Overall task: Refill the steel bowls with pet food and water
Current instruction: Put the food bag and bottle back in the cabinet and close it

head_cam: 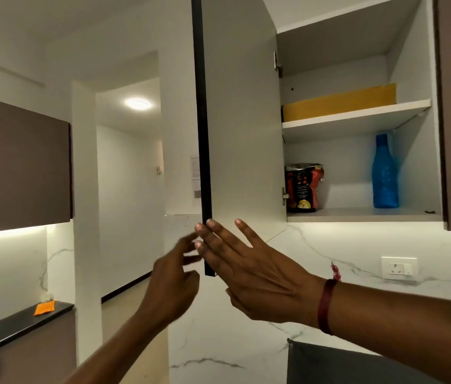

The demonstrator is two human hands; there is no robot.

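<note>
The wall cabinet (pixel 413 59) fills the 1 to 3 o'clock part of the view. Its door (pixel 241 120) is swung out toward 12 o'clock, with the dark edge facing the camera. At 8 o'clock lies a dark worktop (pixel 11 328).

The right hand (pixel 260 275) is released, its fingers straight and spread, with the fingertips (pixel 210 223) on the door's lower corner. The left hand (pixel 171 284) is blurred and sits just at 9 o'clock of that corner. Its fingers are loosely bent and hold nothing; whether they touch the door cannot be told.

On the lower shelf, well apart from both hands, the blue bottle (pixel 384 173) stands upright at 2 o'clock of the right hand. The red-and-black food bag (pixel 303 188) stands at 1 o'clock, by the hinge side. A yellow sheet (pixel 338 103) lines the upper shelf.
</note>
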